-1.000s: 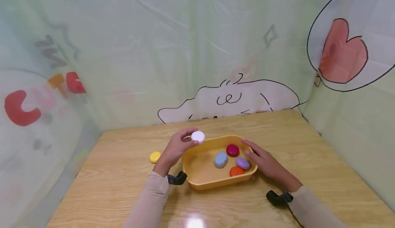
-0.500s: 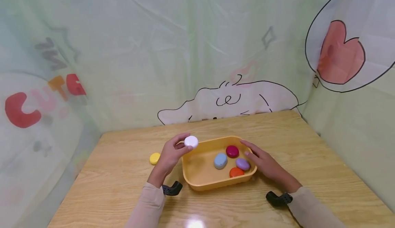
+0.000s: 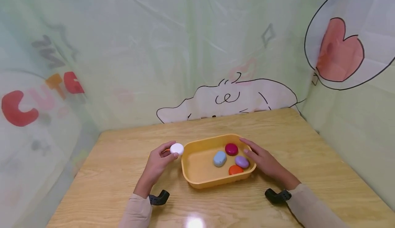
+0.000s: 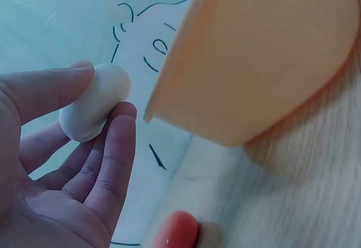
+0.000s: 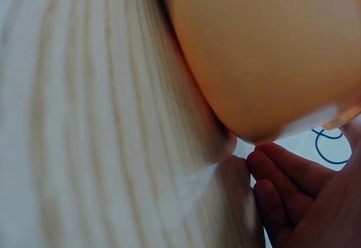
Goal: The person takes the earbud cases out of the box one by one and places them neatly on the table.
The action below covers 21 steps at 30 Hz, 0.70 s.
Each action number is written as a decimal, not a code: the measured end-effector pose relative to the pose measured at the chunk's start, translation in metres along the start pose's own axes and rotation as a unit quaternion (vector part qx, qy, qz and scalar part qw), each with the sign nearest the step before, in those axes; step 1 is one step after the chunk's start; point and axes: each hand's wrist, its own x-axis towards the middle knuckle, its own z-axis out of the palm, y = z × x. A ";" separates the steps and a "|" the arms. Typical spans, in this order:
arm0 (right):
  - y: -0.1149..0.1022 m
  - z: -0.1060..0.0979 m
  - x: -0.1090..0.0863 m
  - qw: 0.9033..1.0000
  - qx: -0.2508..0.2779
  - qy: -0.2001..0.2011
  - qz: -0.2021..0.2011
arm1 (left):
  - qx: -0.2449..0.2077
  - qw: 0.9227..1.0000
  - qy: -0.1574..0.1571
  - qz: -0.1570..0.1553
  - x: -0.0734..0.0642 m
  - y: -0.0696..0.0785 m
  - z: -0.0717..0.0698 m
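A smooth white pebble-shaped piece (image 3: 177, 149) is pinched between the thumb and fingers of my left hand (image 3: 156, 163), just left of the plastic bin (image 3: 199, 184). The left wrist view shows the white piece (image 4: 96, 102) raised, with the bin's outer wall (image 4: 265, 62) beside it. My right hand (image 3: 263, 159) holds the bin's right end, thumb over the rim and fingers outside; the right wrist view shows fingertips (image 5: 262, 156) against the outer wall. Inside lie light blue (image 3: 220, 158), dark red (image 3: 231, 149), purple (image 3: 242, 161) and orange-red (image 3: 236, 169) pieces.
Near my left hand a coral-red piece (image 4: 177, 231) lies on the wooden table (image 3: 123, 152). Printed curtains (image 3: 139, 67) enclose the table's back and sides. A black wrist mount (image 3: 159, 198) juts from my left wrist, another (image 3: 277, 196) from my right.
My left hand has moved left and down, carrying the white piece from above the bin to beside its left rim. It now hides the yellow piece. My right hand stays put.
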 end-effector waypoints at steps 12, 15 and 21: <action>0.004 0.005 0.002 1.000 0.019 -0.004 -0.005 | 0.063 0.998 0.013 -0.018 -0.013 -0.011 -0.029; 0.001 0.004 0.002 1.000 0.018 -0.003 0.001 | 0.068 0.997 0.003 -0.023 -0.015 -0.014 -0.034; -0.002 0.000 0.002 1.000 0.013 -0.006 0.001 | 0.083 0.995 -0.021 -0.042 -0.021 -0.020 -0.039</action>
